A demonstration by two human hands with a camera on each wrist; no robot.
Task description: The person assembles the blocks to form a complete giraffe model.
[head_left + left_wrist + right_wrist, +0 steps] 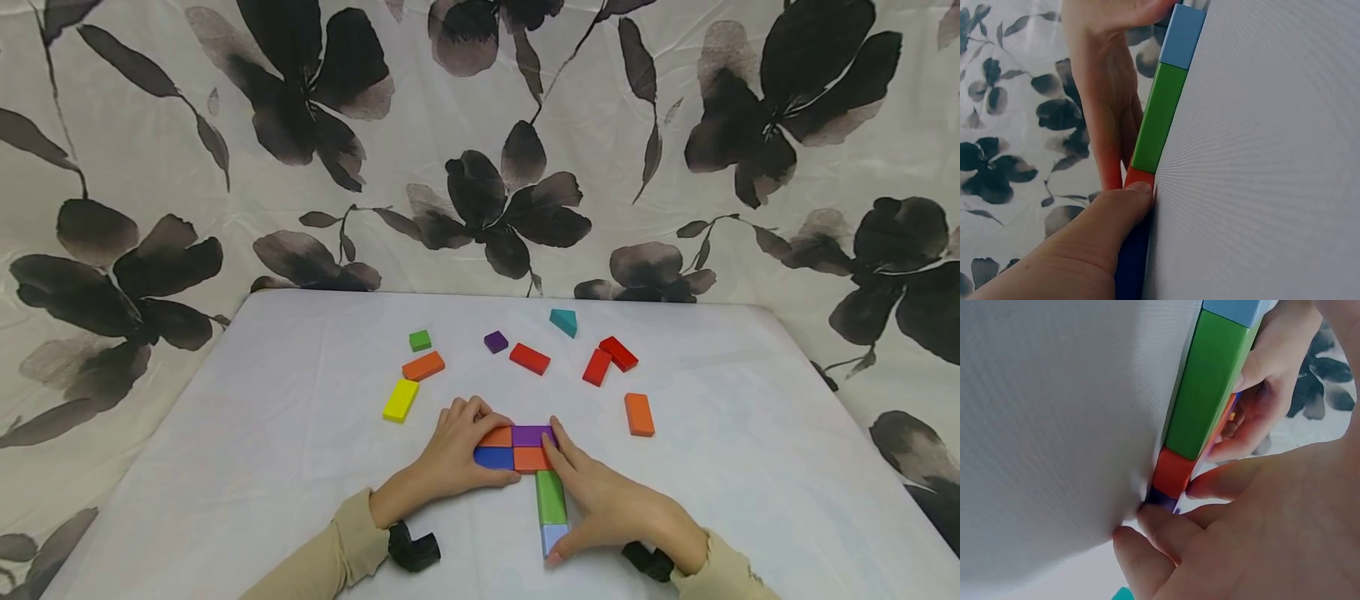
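Both hands are in on the blocks, one each side, the two hands apart from each other! The left hand [467, 450] clasps the four-block group [516, 450], thumb along the near edge and fingers over the far edge. In that group, the upper orange block [497, 437] sits beside the purple block [532, 436], with the blue block [493, 457] and the lower orange block [531, 459] in the row nearer the person. A green block [551, 497] runs on towards the person from the lower orange one, and a pale blue block [553, 537] caps its near end. The right hand [611, 500] spans the right side, fingers stretched, fingertips at the purple block's end, thumb touching the pale blue. Out across the white table [225, 467], the yellow block [401, 401] lies to the left, just beside another orange block [423, 366]; a teal wedge [563, 322] rests farthest back, and two red blocks [597, 367] lie close together on the right. Behind it all, a flowered cloth [480, 100]!
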